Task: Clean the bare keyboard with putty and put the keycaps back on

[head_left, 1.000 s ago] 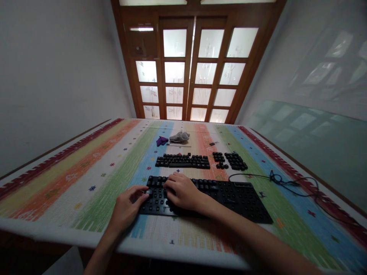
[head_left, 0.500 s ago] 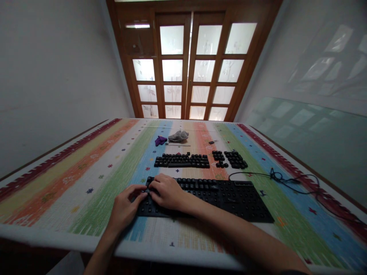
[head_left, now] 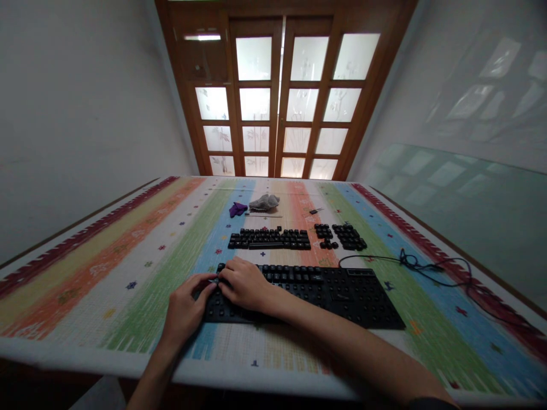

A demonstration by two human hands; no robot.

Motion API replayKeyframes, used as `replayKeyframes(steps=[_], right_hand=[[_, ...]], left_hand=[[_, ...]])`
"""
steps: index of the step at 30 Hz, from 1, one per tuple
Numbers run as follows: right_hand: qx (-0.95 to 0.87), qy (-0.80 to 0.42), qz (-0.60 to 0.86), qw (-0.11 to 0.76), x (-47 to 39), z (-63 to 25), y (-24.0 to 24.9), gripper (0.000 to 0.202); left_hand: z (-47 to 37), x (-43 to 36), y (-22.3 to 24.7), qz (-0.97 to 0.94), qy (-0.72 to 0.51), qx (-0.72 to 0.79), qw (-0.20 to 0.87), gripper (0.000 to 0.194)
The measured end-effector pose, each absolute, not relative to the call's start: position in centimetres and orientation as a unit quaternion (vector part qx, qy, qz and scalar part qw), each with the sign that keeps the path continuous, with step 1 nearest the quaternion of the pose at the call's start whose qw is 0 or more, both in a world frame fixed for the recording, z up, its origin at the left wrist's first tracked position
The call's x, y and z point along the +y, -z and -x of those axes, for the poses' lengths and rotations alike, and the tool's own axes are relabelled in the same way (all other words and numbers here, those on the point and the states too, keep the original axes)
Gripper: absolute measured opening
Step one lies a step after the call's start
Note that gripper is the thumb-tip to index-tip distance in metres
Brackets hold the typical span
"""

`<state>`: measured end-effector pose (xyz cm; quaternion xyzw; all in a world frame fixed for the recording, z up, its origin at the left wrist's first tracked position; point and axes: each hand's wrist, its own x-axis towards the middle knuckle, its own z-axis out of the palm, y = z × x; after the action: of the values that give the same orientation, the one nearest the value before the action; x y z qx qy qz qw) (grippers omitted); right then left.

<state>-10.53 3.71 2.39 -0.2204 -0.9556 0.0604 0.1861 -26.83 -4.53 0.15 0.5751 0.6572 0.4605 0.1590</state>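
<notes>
A black keyboard (head_left: 363, 302) lies near the front of the table. Keycaps sit along its upper rows, while bare key posts show on its lower and right parts. At the keyboard's left end, my left hand (head_left: 184, 303) has thumb and forefinger closed together; whatever is between them is too small to make out. Right beside those fingertips, my right hand (head_left: 245, 285) is bent over the upper left keys, its fingertips pressed together and partly hidden. Behind the keyboard, loose black keycaps (head_left: 277, 240) are laid out in rows, with a separate group of keycaps (head_left: 348, 236) to the right.
A grey cloth (head_left: 265, 203), a purple cloth (head_left: 238, 209) and a thin stick (head_left: 265, 216) lie farther back. A small wire-ended tool (head_left: 315, 211) is to their right. The keyboard's cable (head_left: 427, 266) coils across the striped tablecloth (head_left: 149, 285) on the right.
The view has shifted very slightly. Both hands stay at the keyboard's left end, with only a tiny movement of the fingers.
</notes>
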Motion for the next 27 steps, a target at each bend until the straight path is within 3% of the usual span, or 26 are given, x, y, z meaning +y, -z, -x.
replayKeyframes(steps=[16,27], right_hand=[[-0.981,0.055,0.121,0.144,2.2,11.3,-2.0,0.023],[-0.982,0.06,0.124,0.13,2.0,11.4,-2.7,0.017]], left_hand=[[26.5,-4.8,0.1,-0.653,-0.42,0.63,0.028,0.023],[26.3,-4.9,0.8,-0.69,-0.407,0.593,-0.079,0.023]])
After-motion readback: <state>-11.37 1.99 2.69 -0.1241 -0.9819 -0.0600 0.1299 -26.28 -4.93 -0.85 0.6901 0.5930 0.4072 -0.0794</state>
